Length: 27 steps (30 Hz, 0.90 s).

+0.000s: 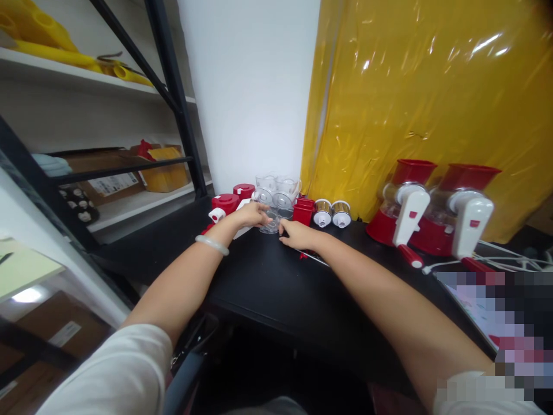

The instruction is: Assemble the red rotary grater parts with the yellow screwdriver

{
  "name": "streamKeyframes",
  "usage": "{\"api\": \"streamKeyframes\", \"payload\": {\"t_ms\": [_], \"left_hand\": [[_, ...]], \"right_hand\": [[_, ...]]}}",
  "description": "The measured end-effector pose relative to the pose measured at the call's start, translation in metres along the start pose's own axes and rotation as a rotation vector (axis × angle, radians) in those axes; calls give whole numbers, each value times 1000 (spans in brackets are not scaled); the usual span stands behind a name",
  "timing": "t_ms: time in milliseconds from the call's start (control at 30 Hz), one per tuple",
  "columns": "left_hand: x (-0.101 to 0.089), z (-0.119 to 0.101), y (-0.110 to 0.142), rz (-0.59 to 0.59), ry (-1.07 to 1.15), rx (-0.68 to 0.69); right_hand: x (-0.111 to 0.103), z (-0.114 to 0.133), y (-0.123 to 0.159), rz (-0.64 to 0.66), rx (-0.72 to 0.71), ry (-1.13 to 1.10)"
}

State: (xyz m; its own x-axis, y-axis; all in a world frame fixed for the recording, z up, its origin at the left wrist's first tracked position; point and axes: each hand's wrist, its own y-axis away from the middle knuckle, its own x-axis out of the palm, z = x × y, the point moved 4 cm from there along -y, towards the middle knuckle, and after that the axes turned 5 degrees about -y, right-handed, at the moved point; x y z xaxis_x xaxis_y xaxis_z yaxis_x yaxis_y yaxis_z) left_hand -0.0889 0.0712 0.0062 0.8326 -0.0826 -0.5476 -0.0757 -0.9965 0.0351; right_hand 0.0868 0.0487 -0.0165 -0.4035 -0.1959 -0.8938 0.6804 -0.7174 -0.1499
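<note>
A clear plastic part (270,225) rests on the black table between my two hands. My left hand (254,215) reaches over its left side, fingers bent down onto it. At its right edge is my right hand (296,234), with fingers curled and the tips against the rim. Just behind stand clear plastic housings (284,199). A red hopper (303,211) is right of them, beside two metal grater drums (322,213) with white ends. Red bases (225,202) sit to the left. Below my right wrist lies a thin rod (317,259) with a red piece near it.
Two assembled red-and-white rotary graters (400,202) with crank handles stand on the right of the black table (268,288). White cables (514,259) and a partly blurred screen (470,311) lie nearby. Shelves (125,207) rise on the left, and yellow sheeting (415,104) hangs behind.
</note>
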Motion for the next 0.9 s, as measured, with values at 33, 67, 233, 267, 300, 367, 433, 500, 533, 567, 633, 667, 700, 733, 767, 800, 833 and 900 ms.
{"api": "streamKeyframes", "payload": {"t_ms": [33,67,233,267,300,367,433,500,533,567,633,667,700,733,767,800,833,900], "left_hand": [[0,1,-1,8,12,-6],[1,2,-2,7,34,-14],[3,5,-4,-46,140,-67],[3,5,-4,-62,148,-80],[4,5,-4,-80,148,-92],[5,4,-3,-116,122,-103],[6,2,-1,-139,81,-95],[7,1,0,-133,52,-74],[7,1,0,-129,28,-62],[5,1,0,-132,-12,-47],[1,0,0,-161,-154,-3],[-2,-1,0,-186,-244,26],[-4,-3,0,-212,-332,56],[-6,-4,0,-235,-411,85],[-8,-6,0,-255,-474,111],[-9,-7,1,-274,-522,131],[-9,-8,1,-286,-552,145],[-9,-9,1,-289,-574,156]], "right_hand": [[0,0,0,8,6,1],[-1,0,1,12,12,-1],[-3,2,2,4,11,-19],[-3,3,2,2,9,-22],[-3,3,2,0,7,-28],[-4,4,2,-5,7,-42],[-3,5,2,-2,12,-53],[-3,5,2,5,20,-54],[-3,5,2,7,24,-53],[-4,6,2,4,27,-51],[-4,6,2,-4,25,-49],[-4,6,2,-7,23,-48],[-4,7,3,-7,21,-47],[-4,7,3,-4,19,-47],[-4,7,3,0,19,-47],[-4,7,3,4,19,-48],[-4,7,3,7,19,-48],[-4,6,3,11,18,-46]]}}
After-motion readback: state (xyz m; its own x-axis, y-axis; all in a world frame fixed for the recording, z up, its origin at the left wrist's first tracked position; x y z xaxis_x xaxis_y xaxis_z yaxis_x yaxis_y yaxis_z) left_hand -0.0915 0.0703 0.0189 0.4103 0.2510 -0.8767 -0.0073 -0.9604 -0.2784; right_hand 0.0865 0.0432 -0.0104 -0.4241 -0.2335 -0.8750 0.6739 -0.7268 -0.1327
